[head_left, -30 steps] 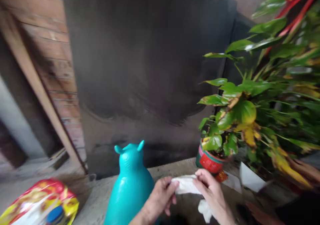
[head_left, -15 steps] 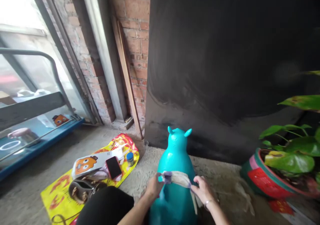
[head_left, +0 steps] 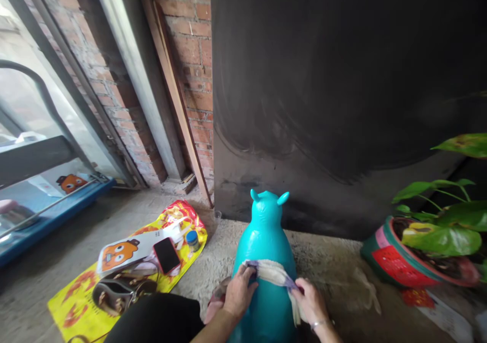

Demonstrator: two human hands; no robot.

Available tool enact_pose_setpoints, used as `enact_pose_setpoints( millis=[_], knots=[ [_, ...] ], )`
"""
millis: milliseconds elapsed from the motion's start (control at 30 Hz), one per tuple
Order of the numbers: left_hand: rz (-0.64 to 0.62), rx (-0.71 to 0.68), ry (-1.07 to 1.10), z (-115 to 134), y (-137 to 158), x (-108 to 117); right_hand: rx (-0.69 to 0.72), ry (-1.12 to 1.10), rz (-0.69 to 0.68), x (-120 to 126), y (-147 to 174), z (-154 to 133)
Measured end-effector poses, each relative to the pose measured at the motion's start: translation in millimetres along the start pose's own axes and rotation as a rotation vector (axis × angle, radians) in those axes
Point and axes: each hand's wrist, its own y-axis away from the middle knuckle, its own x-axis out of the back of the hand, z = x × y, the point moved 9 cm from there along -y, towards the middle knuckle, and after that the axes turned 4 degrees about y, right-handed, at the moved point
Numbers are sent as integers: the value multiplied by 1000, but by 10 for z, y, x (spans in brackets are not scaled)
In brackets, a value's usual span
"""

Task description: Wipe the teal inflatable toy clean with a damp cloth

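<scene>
Clock face: centred on the cloth between your hands, with 12 straight ahead of you.
Leg: your black-clad leg point(head_left: 158, 320) enters at 8 o'clock.
Left hand: your left hand point(head_left: 239, 289), at 8 o'clock, has its grip closed on one end of the cloth.
Right hand: your right hand point(head_left: 309, 300), at 4 o'clock, wears a bracelet point(head_left: 315, 326); its grip pinches the other, purple end.
Cloth: the pale cloth point(head_left: 271, 272) spans the space between your hands, a loose strip hanging below your right one; whether it touches the toy behind it cannot be told.
Toy: the teal animal-shaped toy point(head_left: 264, 241) stands upright in front of you, its two-eared head at 12 o'clock.
Yellow sheet: at 9 o'clock the printed sheet point(head_left: 61, 302) lies on the concrete floor point(head_left: 218, 244), bearing a brown handbag point(head_left: 110, 297), a white case point(head_left: 117, 254) with an orange face, a dark-screened phone point(head_left: 166, 255) and a blue-lidded jar point(head_left: 192, 240).
Plant: the leafy plant in a green-and-red pot point(head_left: 403, 264) is at 3 o'clock.
Cart: a blue-decked cart point(head_left: 57, 216) stands between 9 and 10.
Backdrop: a wooden plank point(head_left: 178, 104) leans at 11 beside the black panel point(head_left: 323, 89), which fills 12 to 1.
</scene>
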Motion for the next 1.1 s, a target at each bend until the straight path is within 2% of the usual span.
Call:
enact_pose_setpoints(
  millis=[133, 300, 467, 667, 900, 1100],
  knots=[
    [3, -13, -29, 30, -57, 75, 59, -32, 34, 170, -15, -110],
    [-3, -14, -82, 63, -138, 108, 13, -85, 64, 289, -63, -196],
    [-15, -14, -121, 56, -87, 59, 21, -106, 47, 410, -41, -414],
    [-28, 9, -112, 57, -23, 18, 109, 5, -50, 518, 30, -759],
    [-35, 16, -108, 95, -20, 56, 174, 174, -31, 643, 82, -1023],
    [14, 24, -115, 92, -14, 65, 247, 228, -48, 630, 138, -1287]
  ],
)
